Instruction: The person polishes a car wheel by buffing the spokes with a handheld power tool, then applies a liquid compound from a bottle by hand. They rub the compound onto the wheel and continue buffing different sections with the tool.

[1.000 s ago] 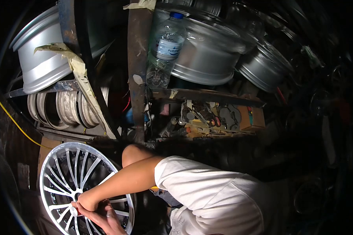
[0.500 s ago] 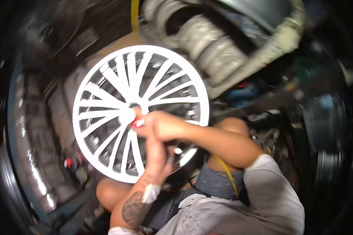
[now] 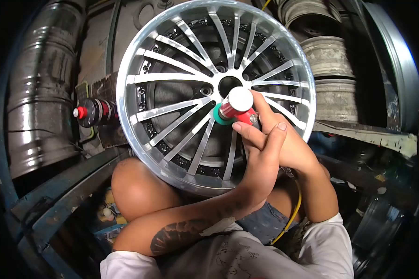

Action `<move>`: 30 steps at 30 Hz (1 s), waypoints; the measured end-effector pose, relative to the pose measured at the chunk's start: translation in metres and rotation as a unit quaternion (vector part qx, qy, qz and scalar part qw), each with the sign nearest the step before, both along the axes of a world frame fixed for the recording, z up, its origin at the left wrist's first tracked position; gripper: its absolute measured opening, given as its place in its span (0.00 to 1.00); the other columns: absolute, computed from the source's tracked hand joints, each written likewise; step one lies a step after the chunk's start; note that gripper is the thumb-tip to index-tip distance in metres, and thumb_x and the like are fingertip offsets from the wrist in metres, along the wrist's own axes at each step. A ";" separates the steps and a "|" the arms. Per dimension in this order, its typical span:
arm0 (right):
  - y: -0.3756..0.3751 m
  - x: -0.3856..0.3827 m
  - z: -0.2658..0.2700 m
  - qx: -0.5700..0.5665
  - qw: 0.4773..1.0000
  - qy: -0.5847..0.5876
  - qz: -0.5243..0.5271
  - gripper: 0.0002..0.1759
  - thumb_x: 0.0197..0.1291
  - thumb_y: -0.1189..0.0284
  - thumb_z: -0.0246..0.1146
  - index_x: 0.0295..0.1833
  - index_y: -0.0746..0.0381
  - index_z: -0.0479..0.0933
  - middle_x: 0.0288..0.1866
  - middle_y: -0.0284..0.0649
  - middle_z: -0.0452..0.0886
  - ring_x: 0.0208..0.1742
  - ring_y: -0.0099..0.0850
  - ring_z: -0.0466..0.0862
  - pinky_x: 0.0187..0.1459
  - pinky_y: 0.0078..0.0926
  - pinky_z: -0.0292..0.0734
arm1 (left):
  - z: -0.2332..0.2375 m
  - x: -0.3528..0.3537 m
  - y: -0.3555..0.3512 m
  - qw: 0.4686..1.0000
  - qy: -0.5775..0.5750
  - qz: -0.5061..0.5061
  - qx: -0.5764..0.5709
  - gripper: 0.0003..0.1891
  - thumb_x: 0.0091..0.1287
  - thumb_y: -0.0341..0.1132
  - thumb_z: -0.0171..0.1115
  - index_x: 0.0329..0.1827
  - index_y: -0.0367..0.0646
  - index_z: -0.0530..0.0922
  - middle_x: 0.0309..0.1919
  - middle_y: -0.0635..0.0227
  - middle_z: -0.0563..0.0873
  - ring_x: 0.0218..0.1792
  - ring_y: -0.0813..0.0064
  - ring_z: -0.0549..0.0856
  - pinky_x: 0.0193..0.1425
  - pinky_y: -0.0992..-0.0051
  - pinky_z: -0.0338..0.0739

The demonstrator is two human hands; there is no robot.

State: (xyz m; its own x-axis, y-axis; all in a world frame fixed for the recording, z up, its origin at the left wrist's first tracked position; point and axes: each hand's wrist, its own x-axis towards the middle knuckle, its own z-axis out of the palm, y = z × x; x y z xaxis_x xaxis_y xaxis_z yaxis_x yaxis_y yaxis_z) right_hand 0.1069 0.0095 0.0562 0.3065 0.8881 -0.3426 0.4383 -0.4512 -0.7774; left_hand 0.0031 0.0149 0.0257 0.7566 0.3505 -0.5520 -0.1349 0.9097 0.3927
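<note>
A small red air sander with a silvery round top and a green pad is tilted over the spokes, just below the hub hole of a multi-spoke alloy wheel. My right hand is closed round its handle, with a finger along the head. Crossing in from the left, my left hand wraps the same handle and overlaps the right; its thumb and a fingertip show. The handle is mostly hidden under both hands. The pad's edge seems to meet a spoke, though contact cannot be made out.
A dark bottle with a red cap lies left of the wheel. Stacked rims stand at the back right, and dark metal barrels line the left. A yellow air hose hangs by my right forearm. My knees are under the wheel's near edge.
The view has swung, so the wheel sits further right and looks larger. The earlier frame is blurred and glaring; both hands were on the red tool near the hub there too.
</note>
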 end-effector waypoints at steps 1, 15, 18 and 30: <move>0.002 0.000 0.001 -0.002 1.000 0.004 0.003 0.37 0.72 0.63 0.69 0.78 0.62 0.60 0.36 0.54 0.88 0.35 0.53 0.89 0.41 0.43 0.80 | 0.000 0.000 0.001 1.000 -0.011 0.017 -0.002 0.47 0.79 0.52 0.62 0.85 0.30 0.46 0.77 0.45 0.63 0.78 0.59 0.67 0.79 0.63 0.66; 0.011 -0.006 0.002 0.024 0.998 -0.029 0.043 0.33 0.73 0.66 0.68 0.76 0.61 0.62 0.44 0.50 0.89 0.42 0.51 0.90 0.46 0.40 0.82 | 0.011 0.008 -0.005 0.988 0.067 0.102 0.092 0.48 0.78 0.56 0.61 0.81 0.23 0.51 0.75 0.35 0.64 0.77 0.46 0.67 0.79 0.57 0.63; 0.009 -0.006 0.008 -0.019 0.996 -0.058 0.059 0.32 0.73 0.67 0.67 0.75 0.62 0.63 0.45 0.50 0.89 0.42 0.52 0.90 0.46 0.39 0.82 | 0.022 0.005 -0.006 0.984 0.101 0.114 0.090 0.49 0.77 0.57 0.61 0.82 0.24 0.49 0.76 0.35 0.62 0.77 0.46 0.67 0.79 0.57 0.64; 0.006 -0.006 0.010 -0.003 0.995 -0.057 0.085 0.35 0.72 0.66 0.69 0.76 0.64 0.61 0.37 0.56 0.87 0.38 0.58 0.89 0.41 0.43 0.82 | 0.015 -0.003 -0.009 0.996 0.038 0.060 0.061 0.50 0.79 0.60 0.59 0.81 0.23 0.47 0.77 0.34 0.60 0.80 0.48 0.64 0.79 0.59 0.65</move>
State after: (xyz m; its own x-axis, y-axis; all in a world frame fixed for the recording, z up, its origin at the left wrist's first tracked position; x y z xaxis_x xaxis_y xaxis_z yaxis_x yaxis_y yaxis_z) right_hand 0.1010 0.0157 0.0662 0.1893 0.9282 -0.3202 0.5946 -0.3679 -0.7150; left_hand 0.0000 0.0061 0.0404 0.6638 0.5031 -0.5534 -0.2052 0.8341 0.5120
